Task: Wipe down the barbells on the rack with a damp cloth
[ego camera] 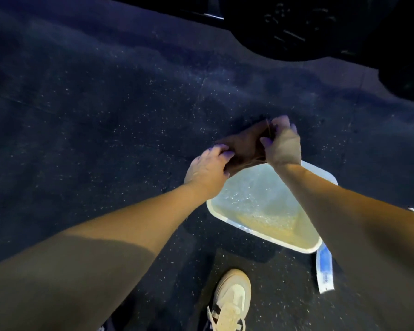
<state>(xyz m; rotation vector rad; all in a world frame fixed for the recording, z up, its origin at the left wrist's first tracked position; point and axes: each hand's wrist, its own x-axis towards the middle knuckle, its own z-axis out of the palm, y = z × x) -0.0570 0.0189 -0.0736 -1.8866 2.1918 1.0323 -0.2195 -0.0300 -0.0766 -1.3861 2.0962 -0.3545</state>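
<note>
- Head view looks down on a dark speckled floor [93, 111].
- Left hand [207, 169] grips the near-left end of a brown cloth [243, 145], fingers curled round it.
- Right hand [282, 144] pinches the far-right end, fingers and thumb closed on the fabric.
- Cloth is stretched between both hands, bunched, held above the far edge of a white tub [225, 217].
- Tub sits on the floor and holds cloudy water with foam.
- A pale shoe [233, 299] stands just near the tub; a white-and-blue strip [324, 271] lies by its near right corner.
- Dark, blurred equipment [308, 27] fills the top right; no barbells can be made out.
</note>
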